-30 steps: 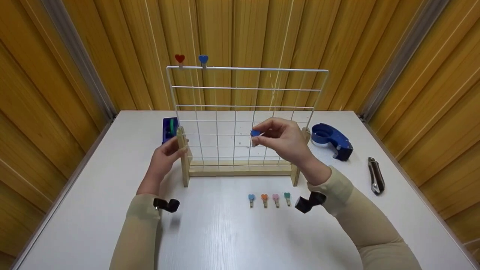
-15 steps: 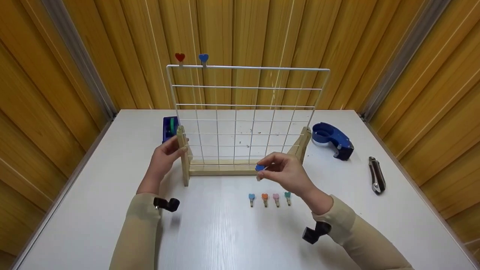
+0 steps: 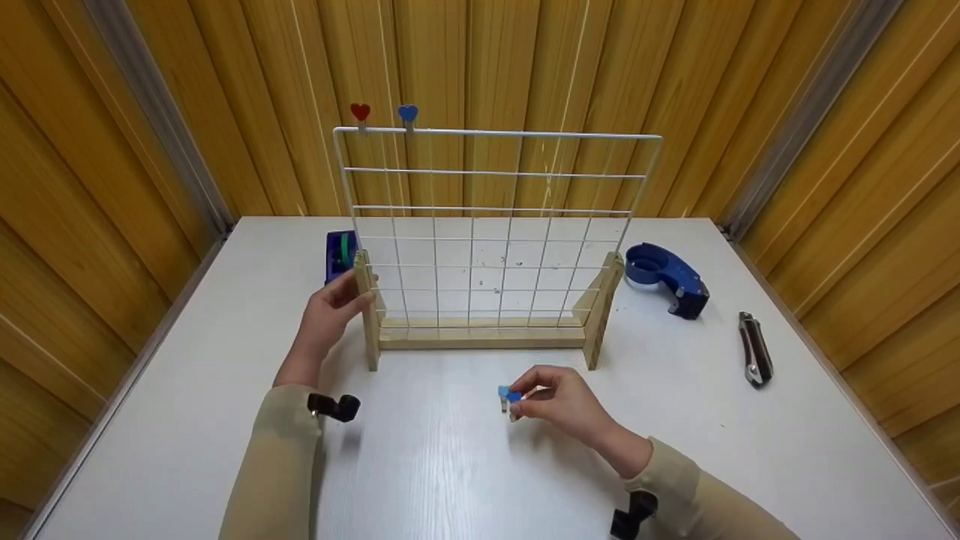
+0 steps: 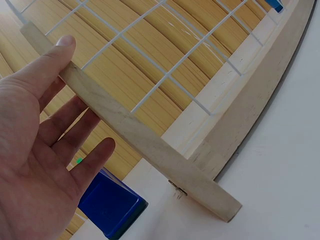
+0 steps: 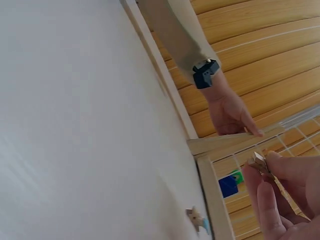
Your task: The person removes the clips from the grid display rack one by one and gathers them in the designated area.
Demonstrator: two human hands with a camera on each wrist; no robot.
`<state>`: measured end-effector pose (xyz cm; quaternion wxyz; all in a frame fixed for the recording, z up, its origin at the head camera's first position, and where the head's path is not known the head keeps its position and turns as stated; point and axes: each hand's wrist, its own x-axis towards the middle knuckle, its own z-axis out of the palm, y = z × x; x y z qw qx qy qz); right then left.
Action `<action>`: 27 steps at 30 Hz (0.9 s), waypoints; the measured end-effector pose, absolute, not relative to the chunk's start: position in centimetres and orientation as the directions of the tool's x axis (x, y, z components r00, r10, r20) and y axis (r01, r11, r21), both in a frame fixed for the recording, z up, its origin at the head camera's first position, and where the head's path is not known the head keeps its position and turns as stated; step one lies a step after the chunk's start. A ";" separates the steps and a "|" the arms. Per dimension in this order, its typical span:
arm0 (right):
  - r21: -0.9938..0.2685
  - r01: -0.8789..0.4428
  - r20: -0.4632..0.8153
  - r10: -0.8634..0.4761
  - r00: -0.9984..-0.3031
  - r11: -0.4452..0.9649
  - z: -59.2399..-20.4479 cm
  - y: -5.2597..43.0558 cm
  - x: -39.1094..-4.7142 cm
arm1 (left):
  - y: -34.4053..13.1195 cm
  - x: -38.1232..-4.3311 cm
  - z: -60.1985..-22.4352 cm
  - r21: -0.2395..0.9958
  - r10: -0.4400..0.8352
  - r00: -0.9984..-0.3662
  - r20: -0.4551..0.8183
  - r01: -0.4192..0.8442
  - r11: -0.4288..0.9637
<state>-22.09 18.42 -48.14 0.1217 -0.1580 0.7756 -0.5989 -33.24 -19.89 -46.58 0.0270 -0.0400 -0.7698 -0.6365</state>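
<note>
My right hand (image 3: 571, 409) pinches a small wooden clothespin with a blue heart (image 3: 514, 397) between thumb and fingers, low over the table. Right beside it is a light-blue heart clothespin (image 3: 503, 391); whether the two touch cannot be told. In the right wrist view the pinched clothespin's wooden legs (image 5: 258, 162) show at the fingertips. My left hand (image 3: 324, 324) holds the left wooden post (image 4: 135, 132) of a stand, thumb in front and fingers behind. The stand carries a white wire grid (image 3: 525, 134). A red heart clothespin (image 3: 361, 112) and a blue one (image 3: 408, 113) sit clipped on its top wire.
Behind the left post lies a blue box-like object (image 3: 340, 251) with a green part. A blue tape dispenser (image 3: 667, 277) and a utility knife (image 3: 754, 350) lie at the right. Wood-patterned walls (image 3: 487, 67) enclose the white table (image 3: 420, 465).
My right hand has come down from in front of the grid towards the table with the blue heart clothespin, now covering the orange, pink and green ones. The left hand stays on the post.
</note>
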 end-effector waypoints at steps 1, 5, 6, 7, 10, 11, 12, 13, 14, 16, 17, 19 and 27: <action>-0.967 -0.090 -0.012 -0.397 -0.918 0.237 -48.6 18.4 -21.9 | -19.9 -33.2 -46.6 0.978 0.027 -0.996 0.088 0.092 0.189; -0.966 -0.052 -0.060 -0.416 -0.907 0.253 -50.0 18.0 -21.0 | -19.8 -33.2 -46.6 0.978 0.026 -0.996 0.081 0.084 0.191; -0.963 -0.057 -0.062 -0.420 -0.906 0.265 -50.3 18.0 -20.8 | -19.8 -33.2 -46.6 0.978 0.025 -0.996 0.082 0.085 0.188; -0.956 -0.068 -0.060 -0.420 -0.905 0.284 -50.6 17.9 -20.7 | -19.8 -33.2 -46.6 0.978 0.028 -0.996 0.087 0.091 0.186; -0.935 -0.106 -0.049 -0.419 -0.907 0.338 -51.1 17.7 -20.4 | -19.8 -33.2 -46.6 0.979 0.025 -0.995 0.094 0.097 0.177; -0.929 -0.111 -0.050 -0.418 -0.907 0.353 -51.3 17.7 -20.3 | -19.8 -33.2 -46.6 0.980 0.024 -0.995 0.093 0.096 0.174; -0.925 -0.112 -0.053 -0.415 -0.908 0.362 -51.4 17.6 -20.2 | -19.8 -33.2 -46.6 0.980 0.024 -0.995 0.092 0.095 0.173; -0.921 -0.114 -0.054 -0.412 -0.909 0.373 -51.5 17.6 -20.2 | -19.8 -33.2 -46.6 0.981 0.024 -0.996 0.089 0.092 0.173; -0.920 -0.114 -0.055 -0.411 -0.910 0.376 -51.5 17.6 -20.2 | -19.8 -33.3 -46.6 0.981 0.021 -0.996 0.085 0.088 0.171; -0.910 -0.119 -0.058 -0.406 -0.912 0.397 -51.6 17.5 -20.1 | -19.8 -33.3 -46.6 0.981 0.021 -0.996 0.081 0.084 0.176; -0.903 -0.122 -0.061 -0.404 -0.913 0.413 -51.6 17.5 -20.2 | -19.8 -33.3 -46.6 0.980 0.021 -0.997 0.080 0.082 0.180; -0.889 -0.133 -0.061 -0.402 -0.913 0.438 -51.6 17.4 -20.2 | -19.8 -33.3 -46.7 0.979 0.021 -0.997 0.076 0.078 0.187; -0.849 -0.171 -0.061 -0.414 -0.908 0.500 -51.1 17.2 -20.1 | -19.8 -33.2 -46.6 0.980 0.014 -0.997 0.075 0.076 0.185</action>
